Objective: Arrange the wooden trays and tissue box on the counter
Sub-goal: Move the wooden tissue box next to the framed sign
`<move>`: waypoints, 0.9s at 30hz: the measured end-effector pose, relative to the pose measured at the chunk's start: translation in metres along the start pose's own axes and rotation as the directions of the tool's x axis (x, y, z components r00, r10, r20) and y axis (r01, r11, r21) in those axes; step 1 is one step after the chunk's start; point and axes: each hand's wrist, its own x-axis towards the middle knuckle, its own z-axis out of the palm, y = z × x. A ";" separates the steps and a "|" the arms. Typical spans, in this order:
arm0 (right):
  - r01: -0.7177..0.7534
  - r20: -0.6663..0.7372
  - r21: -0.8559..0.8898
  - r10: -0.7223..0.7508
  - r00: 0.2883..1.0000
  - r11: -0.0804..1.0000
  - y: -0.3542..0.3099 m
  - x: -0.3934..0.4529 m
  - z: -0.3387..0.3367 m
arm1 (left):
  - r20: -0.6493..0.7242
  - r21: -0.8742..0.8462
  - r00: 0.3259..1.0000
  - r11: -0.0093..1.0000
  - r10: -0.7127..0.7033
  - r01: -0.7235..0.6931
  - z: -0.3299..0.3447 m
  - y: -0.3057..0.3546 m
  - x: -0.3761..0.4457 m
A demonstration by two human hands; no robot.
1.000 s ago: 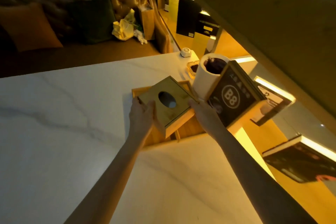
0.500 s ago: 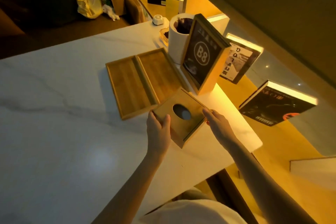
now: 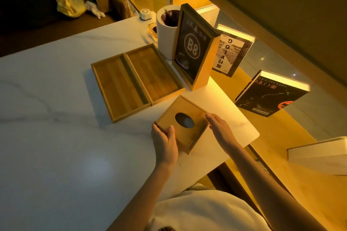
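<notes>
A square wooden tissue box (image 3: 195,112) with an oval hole in its top rests on the white marble counter (image 3: 56,146), near the counter's right edge. My left hand (image 3: 165,140) grips its near-left corner and my right hand (image 3: 219,131) presses flat against its right side. Just beyond the box lie two empty wooden trays side by side, the left tray (image 3: 117,85) and the right tray (image 3: 153,71), touching along their long edges.
Behind the trays stand a white cylinder bin (image 3: 165,32), a framed "B8" sign (image 3: 191,48), a small amber dish (image 3: 153,31) and a white puck (image 3: 145,13). Books (image 3: 268,95) sit on lit shelving to the right, below the counter's edge.
The tissue box came off the trays toward me and now rests on the counter in front of them. Both hands stayed on it. The trays are uncovered.
</notes>
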 end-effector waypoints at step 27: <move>0.154 0.000 -0.263 -0.160 0.987 0.952 -0.001 0.002 -0.008 | 0.210 0.102 0.975 0.993 -0.078 0.057 -0.011 -0.002 -0.021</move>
